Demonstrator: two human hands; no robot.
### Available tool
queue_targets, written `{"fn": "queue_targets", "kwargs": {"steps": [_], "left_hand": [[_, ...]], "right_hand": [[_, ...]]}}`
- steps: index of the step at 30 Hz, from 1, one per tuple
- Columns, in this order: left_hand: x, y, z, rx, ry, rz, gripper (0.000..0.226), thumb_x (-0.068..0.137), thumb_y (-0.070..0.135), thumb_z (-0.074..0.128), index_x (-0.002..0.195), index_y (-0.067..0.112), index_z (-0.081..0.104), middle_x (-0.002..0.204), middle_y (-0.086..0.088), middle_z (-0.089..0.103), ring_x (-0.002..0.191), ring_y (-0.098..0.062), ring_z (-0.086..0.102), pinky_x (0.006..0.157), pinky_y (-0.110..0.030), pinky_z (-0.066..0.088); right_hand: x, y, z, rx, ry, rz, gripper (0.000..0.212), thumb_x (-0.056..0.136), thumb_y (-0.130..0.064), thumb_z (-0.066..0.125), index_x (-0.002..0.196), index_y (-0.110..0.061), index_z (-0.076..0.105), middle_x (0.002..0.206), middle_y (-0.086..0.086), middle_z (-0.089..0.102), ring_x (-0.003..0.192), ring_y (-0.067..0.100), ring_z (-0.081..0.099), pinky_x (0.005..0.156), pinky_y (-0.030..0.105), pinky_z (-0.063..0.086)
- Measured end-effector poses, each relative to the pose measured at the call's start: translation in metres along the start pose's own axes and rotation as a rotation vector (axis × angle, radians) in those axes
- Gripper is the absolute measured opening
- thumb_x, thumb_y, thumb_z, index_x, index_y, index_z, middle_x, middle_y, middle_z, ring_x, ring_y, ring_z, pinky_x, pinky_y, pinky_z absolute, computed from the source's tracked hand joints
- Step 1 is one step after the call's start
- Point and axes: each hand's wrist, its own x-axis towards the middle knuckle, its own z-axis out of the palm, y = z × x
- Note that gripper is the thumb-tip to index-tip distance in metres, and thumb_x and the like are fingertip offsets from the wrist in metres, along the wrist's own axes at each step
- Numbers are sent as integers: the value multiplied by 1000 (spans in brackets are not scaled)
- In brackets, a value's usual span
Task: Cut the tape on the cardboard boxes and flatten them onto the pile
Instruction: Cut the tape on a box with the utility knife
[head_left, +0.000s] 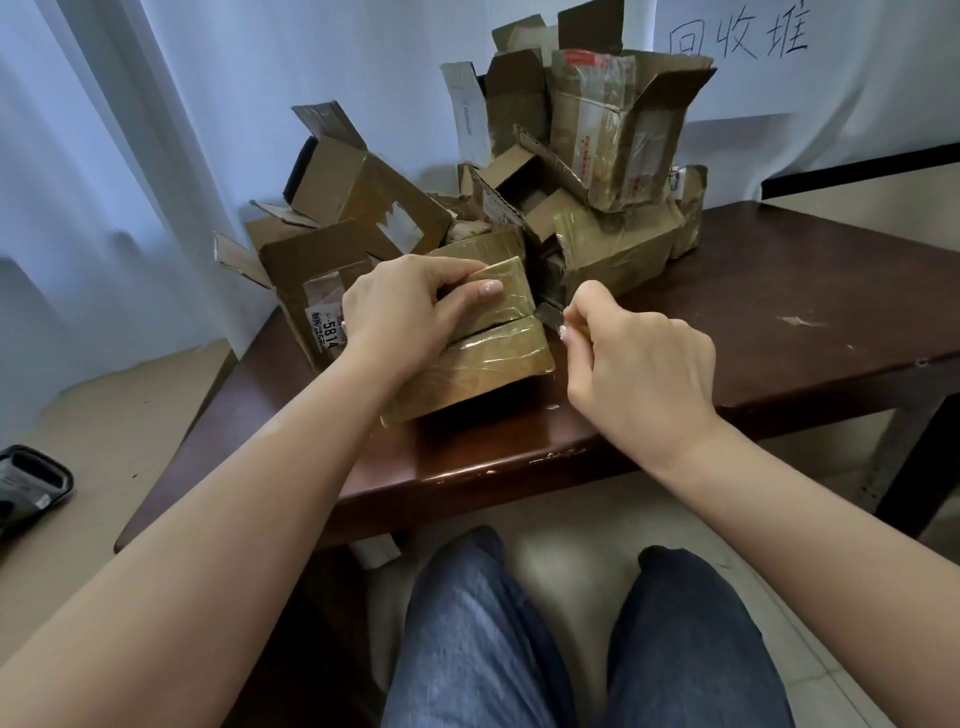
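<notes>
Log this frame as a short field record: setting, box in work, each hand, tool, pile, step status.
setting: dark brown wooden table by a white wall
box in work: flat tan cardboard box wrapped in clear tape, at the table's near edge, top seam partly split
left hand: grips the box's far flap, thumb on top
right hand: holds a small cutter with a dark blade, at the seam's right end
pile: heap of opened brown cardboard boxes behind, not flattened
step status: tape cut under way, box not yet flattened
</notes>
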Motion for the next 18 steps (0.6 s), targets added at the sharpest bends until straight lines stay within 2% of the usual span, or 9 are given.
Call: {"fn": "queue_targets", "kwargs": {"steps": [4,8,11,13,15,17,18], "left_hand": [[-8,8,6,74,-37,27,39,84,67,50,117,50,62,110,10,70,107,-17,60,77,-30,36],[-6,14,3,103,-43,19,41,84,67,49,119,49,62,113,9,70,109,-18,59,76,-30,34],[-6,25,6,193,-57,70,42,86,67,46,120,47,62,113,8,69,109,-20,60,77,-31,39],[-7,26,12,256,-93,112,45,88,66,45,122,42,61,115,5,68,110,-21,60,79,-33,46],[-9,20,15,202,-239,136,52,89,60,51,135,34,52,131,3,60,121,-22,54,89,-37,46],[-9,8,11,67,-365,174,67,88,51,59,147,27,38,147,3,45,139,-20,36,107,-39,35],[-9,1,7,26,-384,194,70,86,50,62,147,25,37,150,3,42,143,-19,30,113,-40,29]], "right_hand": [[-12,9,-4,-10,-134,4,8,93,-24,54,97,-17,56,57,-5,44,55,29,60,45,21,17],[-40,22,-7,12,-278,27,10,95,-30,51,99,-22,57,65,-6,57,66,24,65,52,26,37],[-40,30,-6,88,-210,133,8,98,-30,48,100,-22,51,68,-9,50,69,25,61,58,29,31],[-33,37,-4,98,-208,215,6,100,-28,43,101,-23,43,75,-7,51,67,22,48,60,30,28],[-29,44,1,100,-257,258,5,101,-27,39,101,-23,36,81,-6,59,66,19,44,59,31,29],[-30,47,7,159,-285,279,5,101,-25,39,102,-24,34,84,-4,64,68,20,53,56,31,31],[-31,46,10,206,-297,283,7,101,-24,41,103,-23,34,85,-4,63,71,19,56,54,30,32]]}}
